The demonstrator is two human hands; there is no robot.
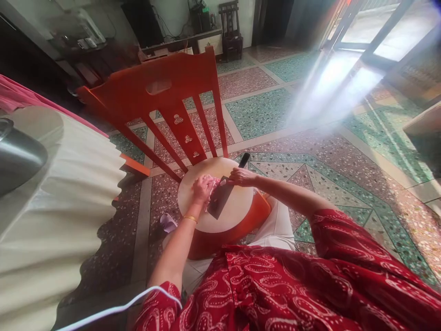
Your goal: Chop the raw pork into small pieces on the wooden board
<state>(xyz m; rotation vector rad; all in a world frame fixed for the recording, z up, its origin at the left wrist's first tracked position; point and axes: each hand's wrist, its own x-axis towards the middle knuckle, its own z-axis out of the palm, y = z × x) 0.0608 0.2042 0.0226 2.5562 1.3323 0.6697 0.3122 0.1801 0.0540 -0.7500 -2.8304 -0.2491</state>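
Observation:
A round, pale cutting board (237, 209) rests on the seat of a red-brown wooden chair. My right hand (241, 177) is closed round a cleaver (219, 201), its dark handle sticking out beyond my fist. The broad blade lies across the middle of the board, pointing toward me. Just left of the blade, my left hand (202, 187) presses down on pink raw meat (214, 184), fingers curled over it. A small pale bit of meat (223, 182) clings to the blade near my right hand. My left palm hides part of the meat.
The chair's slatted back (179, 119) rises beyond the board. On the left stands a table with a cream, ruffled cloth (58, 193) and a metal pot (19, 158). A white cable (120, 305) crosses by my left sleeve. Sunlit terrazzo floor (265, 110) spreads to the right.

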